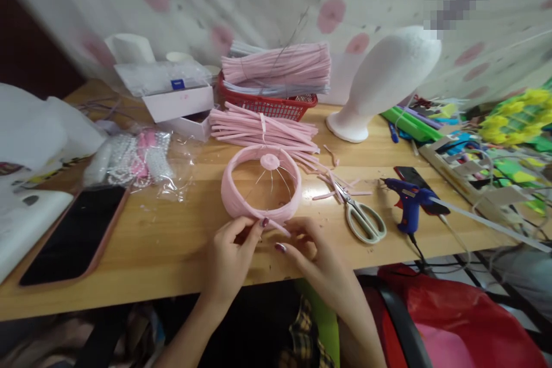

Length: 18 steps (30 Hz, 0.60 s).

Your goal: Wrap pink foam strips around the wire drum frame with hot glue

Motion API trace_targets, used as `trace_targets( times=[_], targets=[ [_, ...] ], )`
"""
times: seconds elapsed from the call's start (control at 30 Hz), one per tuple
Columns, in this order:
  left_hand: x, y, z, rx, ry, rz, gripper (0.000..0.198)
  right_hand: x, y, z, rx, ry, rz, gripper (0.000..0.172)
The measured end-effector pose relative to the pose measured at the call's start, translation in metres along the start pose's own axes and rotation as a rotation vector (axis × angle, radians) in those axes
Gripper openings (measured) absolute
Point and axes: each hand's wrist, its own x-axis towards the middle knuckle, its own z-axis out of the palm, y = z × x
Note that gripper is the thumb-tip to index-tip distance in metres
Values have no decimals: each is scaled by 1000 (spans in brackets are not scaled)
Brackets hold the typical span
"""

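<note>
On the table before me stands a pink wrapped ring [228,192], a wide band with thin wires running inside it to a small pink coiled disc [269,161]. My left hand [235,250] pinches a pink pipe cleaner [280,228] against the ring's near side, thumb and forefinger closed. The pipe cleaner's free end points toward my right hand [317,253], whose thumb and fingers are apart beside it. Behind the ring lies a tied bundle of pink pipe cleaners [254,129]. Scissors [365,221] rest to the right among cut pink pieces [330,190].
A blue glue gun [409,201] with a cord lies right, by a dark phone [416,181]. A white foam head [383,80] and a red basket [276,106] of pipe cleaners stand behind. Left are a large phone [75,236], bagged beads [138,158] and a white box [179,102].
</note>
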Motion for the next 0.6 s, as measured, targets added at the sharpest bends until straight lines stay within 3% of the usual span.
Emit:
trace_targets(
  times=[0.07,0.17,0.37,0.6],
  targets=[
    [1,1,1,2,17,-15,35,10,3,8,114,-58,5,20],
    [1,2,2,29,22,-27,42,15,10,6,165,18,-21,24],
    [2,-2,2,88,-14,-34,37,27,15,-4,113,208,-138,21],
    [4,-2,2,88,-8,-39,30,44,11,-23,-153,220,-292,15]
  ],
)
